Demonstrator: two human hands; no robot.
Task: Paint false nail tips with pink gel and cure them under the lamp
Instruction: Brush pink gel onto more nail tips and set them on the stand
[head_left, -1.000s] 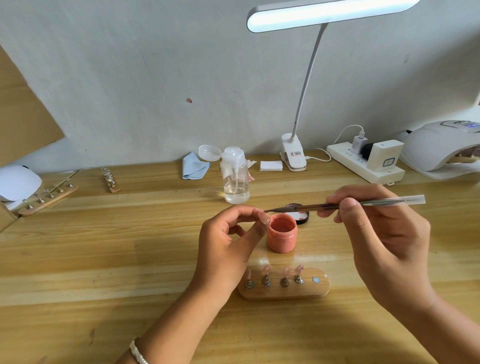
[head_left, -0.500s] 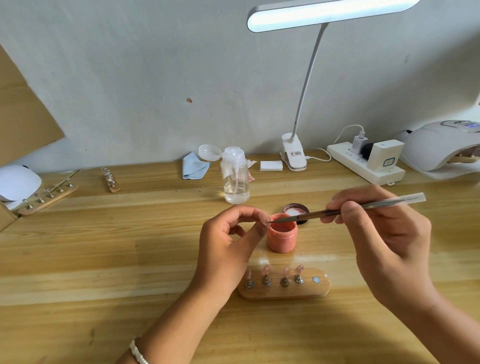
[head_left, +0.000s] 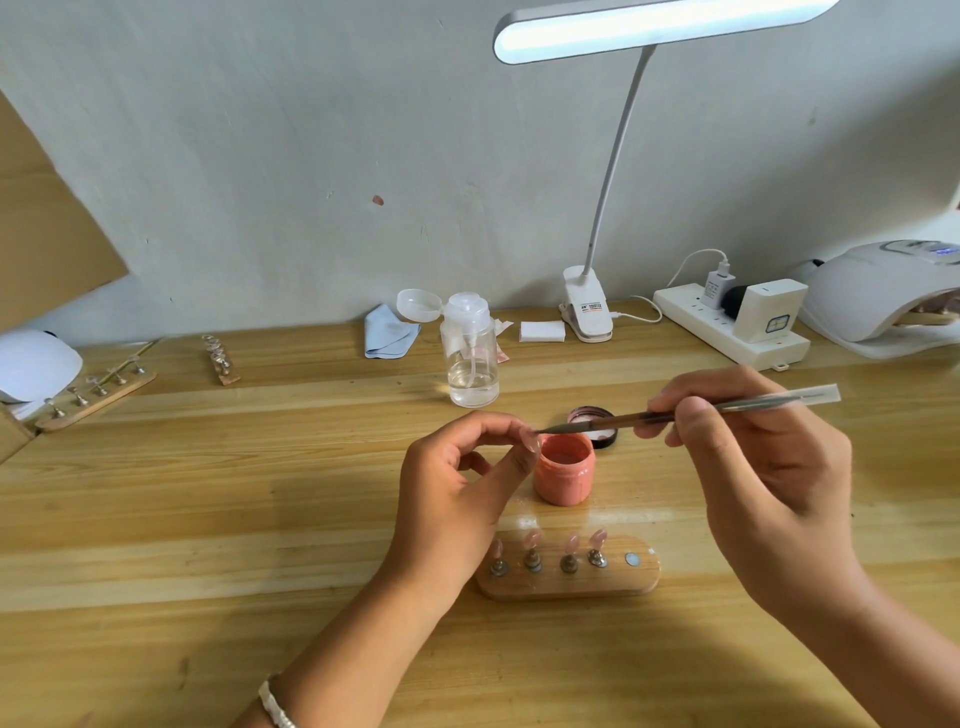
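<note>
Our left hand (head_left: 457, 499) is curled, thumb and forefinger pinched on a single pink false nail tip (head_left: 531, 440) held up just left of the jar's rim; whether the tip sits on a small stand we cannot tell, as the fingers hide it. Our right hand (head_left: 758, 467) is closed in a pen grip around the thin silver-handled gel brush (head_left: 675, 415), which lies nearly level, its dark bristle point touching the held tip.

Just beside the left fingertips stands the small open jar of salmon-pink gel (head_left: 563, 470), and behind it, touching or nearly so, lies its dark round lid (head_left: 597, 423), upturned. Nearer us rests the oval wooden holder (head_left: 569, 582) with four pink tips upright on metal pegs and one bare magnet spot at its right end, which we judge to be the place of the tip in hand.

Farther back are the clear pump bottle of liquid (head_left: 470, 358), the white clip-on desk lamp (head_left: 587, 306) and, at the far right, the white domed curing lamp (head_left: 883, 291), where something wooden shows inside.

We judge painting to be on the last tip of this holder; curing it is left, and two more wooden holders (head_left: 96, 392) wait at the far left.
</note>
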